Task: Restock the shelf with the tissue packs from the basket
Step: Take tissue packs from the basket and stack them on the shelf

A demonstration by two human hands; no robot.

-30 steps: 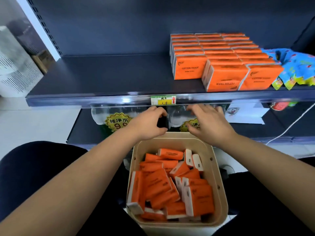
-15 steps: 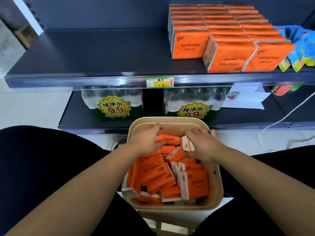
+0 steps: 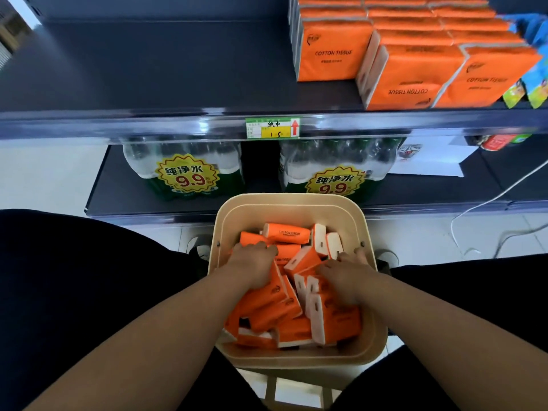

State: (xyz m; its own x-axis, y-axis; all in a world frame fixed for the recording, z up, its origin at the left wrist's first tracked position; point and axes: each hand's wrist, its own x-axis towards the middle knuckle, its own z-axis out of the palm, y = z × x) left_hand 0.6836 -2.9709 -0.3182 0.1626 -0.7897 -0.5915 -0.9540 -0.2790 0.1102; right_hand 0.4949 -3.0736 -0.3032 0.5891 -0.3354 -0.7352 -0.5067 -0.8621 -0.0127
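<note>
A beige basket (image 3: 292,200) stands between my knees, holding several small orange-and-white tissue packs (image 3: 286,232). Both hands are down inside it. My left hand (image 3: 252,264) curls its fingers over an orange pack at the left side of the heap. My right hand (image 3: 348,274) digs into the packs by the basket's right wall, thumb against one pack, with the fingertips hidden. Above, the dark shelf (image 3: 148,63) carries rows of larger orange tissue packs (image 3: 335,51) on its right half.
A price tag (image 3: 272,128) sits on the shelf's front rail. On the lower shelf stand two bundles of water bottles (image 3: 184,170) and a white sheet (image 3: 430,158). Colourful snack packets (image 3: 533,84) border the tissue rows. A white cable (image 3: 474,209) trails on the floor at right.
Both hands came down from the shelf edge into the basket and moved nearer to me, deeper among the packs. The view tilted downward.
</note>
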